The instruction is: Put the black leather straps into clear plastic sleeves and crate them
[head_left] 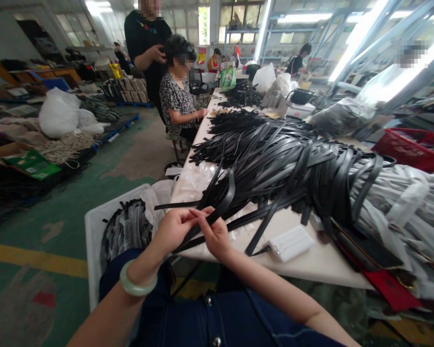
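Scuffed green floor with a yellow stripe across it, pale walls, grid windows, super bright tube lights, wooden desk over left.

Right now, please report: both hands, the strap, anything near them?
Left hand and right hand together on black strap. Strap pile just beyond. White device to the right.

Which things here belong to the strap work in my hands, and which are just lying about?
Part of the job:
- black strap, at the fingertips of your left hand and right hand
- heap of black straps on the table

Apparently just lying about:
- white box with cable
- red container
- green bag
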Available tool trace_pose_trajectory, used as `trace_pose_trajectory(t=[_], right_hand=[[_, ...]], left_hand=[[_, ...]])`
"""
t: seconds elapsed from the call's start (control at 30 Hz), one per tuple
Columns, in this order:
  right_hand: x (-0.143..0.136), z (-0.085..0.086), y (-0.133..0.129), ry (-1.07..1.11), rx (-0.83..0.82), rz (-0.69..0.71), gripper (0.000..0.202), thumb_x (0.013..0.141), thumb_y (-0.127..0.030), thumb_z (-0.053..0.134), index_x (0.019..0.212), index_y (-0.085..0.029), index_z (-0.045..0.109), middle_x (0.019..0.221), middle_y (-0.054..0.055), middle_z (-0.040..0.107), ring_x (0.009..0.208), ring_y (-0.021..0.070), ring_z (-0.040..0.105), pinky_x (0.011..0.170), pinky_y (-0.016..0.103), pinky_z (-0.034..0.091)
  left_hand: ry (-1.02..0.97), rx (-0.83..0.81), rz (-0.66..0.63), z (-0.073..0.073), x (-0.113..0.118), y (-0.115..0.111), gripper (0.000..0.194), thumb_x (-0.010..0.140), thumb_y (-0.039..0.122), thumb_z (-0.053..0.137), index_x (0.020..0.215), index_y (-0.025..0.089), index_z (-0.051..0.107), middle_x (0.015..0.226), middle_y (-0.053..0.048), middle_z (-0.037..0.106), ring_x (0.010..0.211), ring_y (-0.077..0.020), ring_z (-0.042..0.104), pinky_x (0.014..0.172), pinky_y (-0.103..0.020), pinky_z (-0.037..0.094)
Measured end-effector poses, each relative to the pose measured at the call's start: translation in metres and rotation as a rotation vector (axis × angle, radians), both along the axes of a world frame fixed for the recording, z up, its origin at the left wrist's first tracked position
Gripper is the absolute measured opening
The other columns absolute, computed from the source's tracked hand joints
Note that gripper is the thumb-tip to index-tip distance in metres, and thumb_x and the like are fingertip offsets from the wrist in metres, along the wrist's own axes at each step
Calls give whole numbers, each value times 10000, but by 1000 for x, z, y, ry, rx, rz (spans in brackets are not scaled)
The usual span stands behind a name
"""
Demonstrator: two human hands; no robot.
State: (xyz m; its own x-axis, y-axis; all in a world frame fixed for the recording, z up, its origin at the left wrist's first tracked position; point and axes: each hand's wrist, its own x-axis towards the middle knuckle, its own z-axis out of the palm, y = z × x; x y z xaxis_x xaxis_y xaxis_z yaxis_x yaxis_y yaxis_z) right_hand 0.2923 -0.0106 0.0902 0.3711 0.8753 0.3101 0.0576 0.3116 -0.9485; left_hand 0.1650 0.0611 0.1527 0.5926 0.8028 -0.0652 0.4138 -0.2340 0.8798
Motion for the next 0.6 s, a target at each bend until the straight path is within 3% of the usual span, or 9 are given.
trace_pose_trajectory(t=[0.1,0.2,0.3,0.37,0.47,0.53,0.6], right_hand=[[-8,-7,1,110,-33,97,433,899,-517,546,1226,-259,667,1093,70,587,1010,200,535,940,339,406],[-6,-6,4,373,-139,112,560,938,-604,385,1139,-200,716,942,77,644,885,197,573,837,334,458],[-14,-5,1,250,-55,55,475,940,-559,431,1065,-227,748,988,64,676,935,202,593,881,333,450],[-24,-6,-1,107,27,172,379,907,-496,547,1167,-268,703,1156,49,668,1069,216,584,977,347,414],[-31,-6,4,311,-1,305,489,888,-547,548,1268,-252,633,1239,79,649,1051,226,615,924,369,469],[-29,-2,8,490,-61,222,520,909,-598,466,1197,-219,675,1163,97,682,940,217,644,816,354,514],[-25,3,5,421,-45,148,474,937,-556,439,1120,-215,713,1104,83,700,943,214,644,836,352,510]], left_hand=[[57,-7,-1,-2,-9,-3,273,747,363,607,607,141,679,585,-18,647,562,-153,535,548,-234,384],[166,-50,3,-1,-22,-7,311,743,410,605,598,141,668,563,-18,635,566,-165,547,546,-240,384],[170,-51,55,0,-32,-12,323,738,439,596,629,147,679,605,-33,668,610,-194,585,570,-255,411],[141,-56,85,1,-36,-15,311,733,441,594,675,154,698,652,-39,695,656,-215,613,593,-264,433],[178,-61,101,3,-43,-19,327,728,463,594,659,161,700,639,-37,694,656,-224,615,599,-269,434],[227,-61,91,5,-45,-22,348,731,481,592,629,163,692,613,-37,682,636,-224,607,588,-270,423],[217,-67,82,5,-44,-24,343,735,480,595,657,164,701,645,-42,698,659,-233,620,610,-277,434]])
